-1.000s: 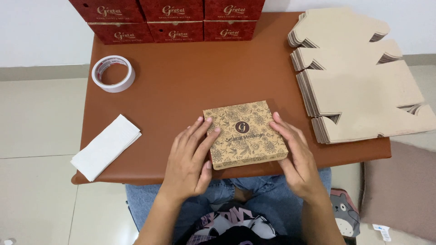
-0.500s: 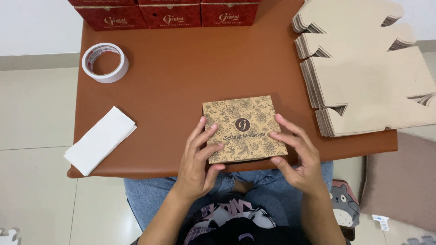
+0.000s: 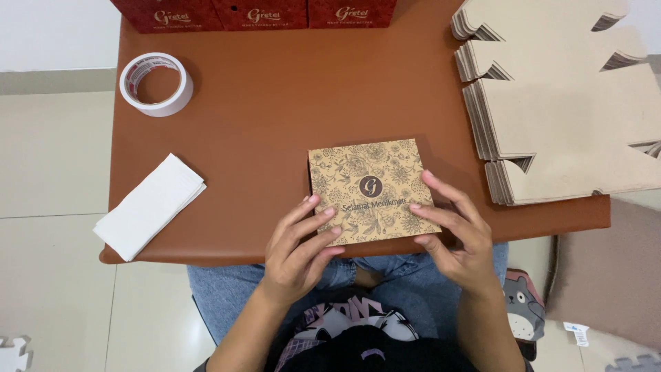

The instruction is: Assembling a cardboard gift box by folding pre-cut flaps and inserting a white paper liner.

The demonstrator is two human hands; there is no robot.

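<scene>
Tape roll [image 3: 156, 84] lies left, cardboard stack [image 3: 564, 110] right, of box [image 3: 372, 189].

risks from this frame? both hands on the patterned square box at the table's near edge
1. The patterned box sits at the near edge of the table, held only by the fingertips of the left hand and right hand; it could slide off into the lap.
2. The stack of flat cardboard blanks overhangs the table's right edge; a nudge might tip it.
</scene>
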